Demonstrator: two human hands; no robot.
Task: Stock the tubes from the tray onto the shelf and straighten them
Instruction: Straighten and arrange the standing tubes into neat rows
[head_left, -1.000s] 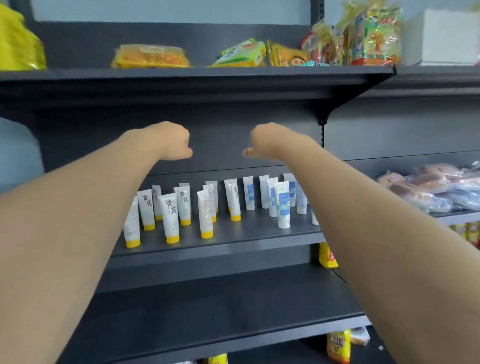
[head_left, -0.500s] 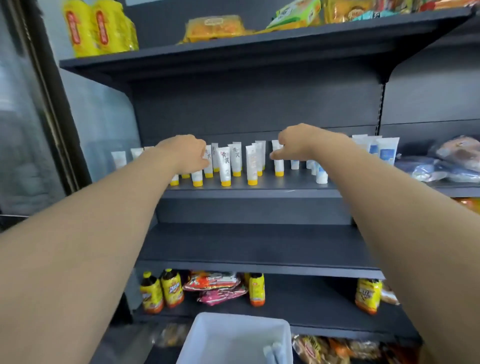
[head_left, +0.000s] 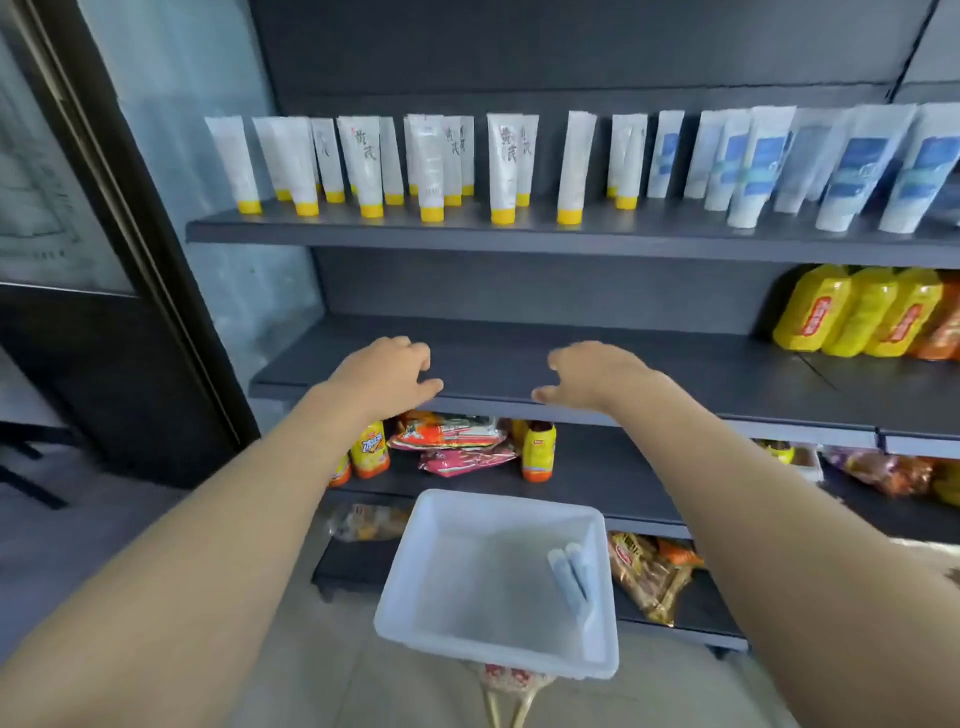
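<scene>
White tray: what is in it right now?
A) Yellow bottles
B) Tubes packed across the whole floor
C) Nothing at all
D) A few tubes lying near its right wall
D: a few pale tubes lie side by side near the right wall of the white tray, and nothing else shows inside it.

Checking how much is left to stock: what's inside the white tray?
At least two pale tubes lie against the right wall of the tray; its remaining floor is bare. Anything beneath them is hidden.
</scene>
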